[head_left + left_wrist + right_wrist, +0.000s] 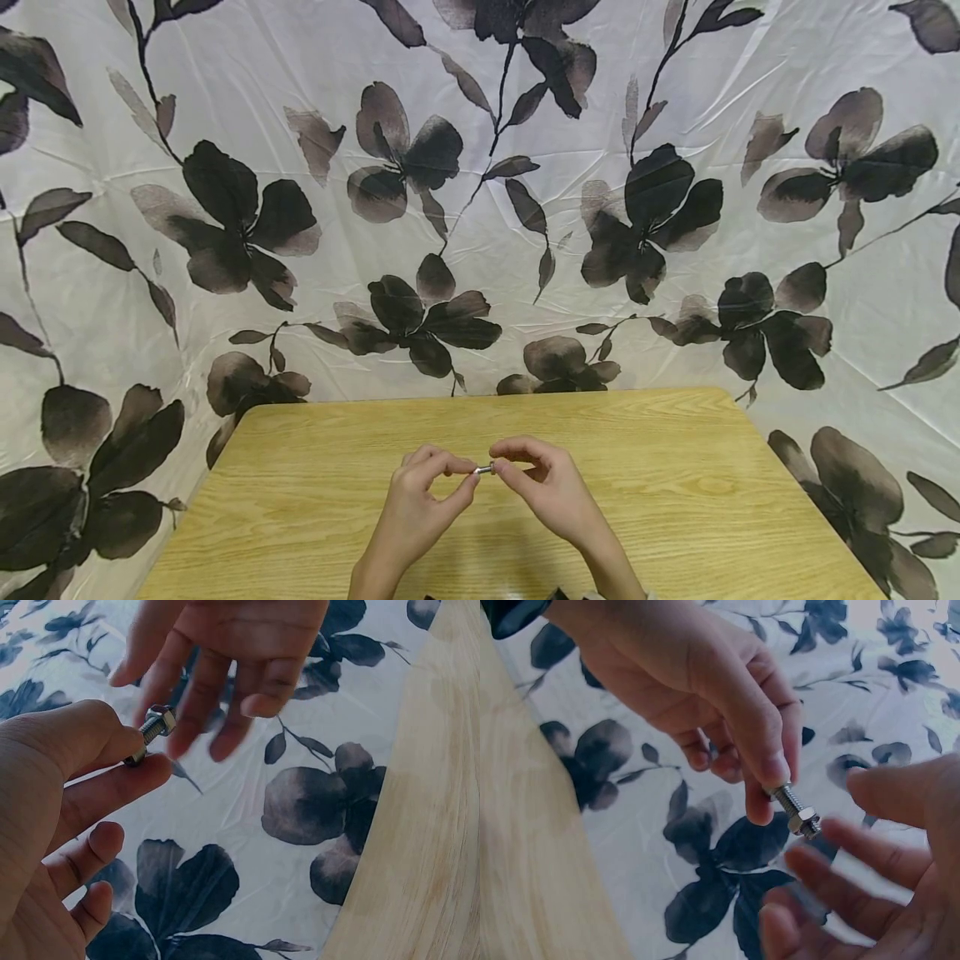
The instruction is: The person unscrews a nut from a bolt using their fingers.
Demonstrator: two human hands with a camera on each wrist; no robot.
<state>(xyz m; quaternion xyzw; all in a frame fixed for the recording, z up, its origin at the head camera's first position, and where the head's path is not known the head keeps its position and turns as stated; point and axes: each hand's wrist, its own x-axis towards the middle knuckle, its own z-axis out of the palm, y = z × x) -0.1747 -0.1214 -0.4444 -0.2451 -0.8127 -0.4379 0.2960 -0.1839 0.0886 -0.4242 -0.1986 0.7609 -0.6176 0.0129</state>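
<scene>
A small metal bolt [484, 469] is held between thumb and forefinger of my left hand [418, 504], which grips its head end. The threaded shank [789, 799] points out toward my right hand [551, 492]. A hex nut [160, 720] sits on the thread near the free tip. In the right wrist view my right fingers [885, 855] are spread and blurred, the forefinger tip right beside the bolt's end and the thumb held apart from it. The left hand's other fingers [94, 855] curl loosely below the pinch. The bolt's head is mostly hidden by the fingertips.
Both hands are above a light wood-grain table [300, 467]. A white cloth [555, 275] with dark flowers hangs behind the table and along its sides. A black band [514, 615] shows on the left wrist.
</scene>
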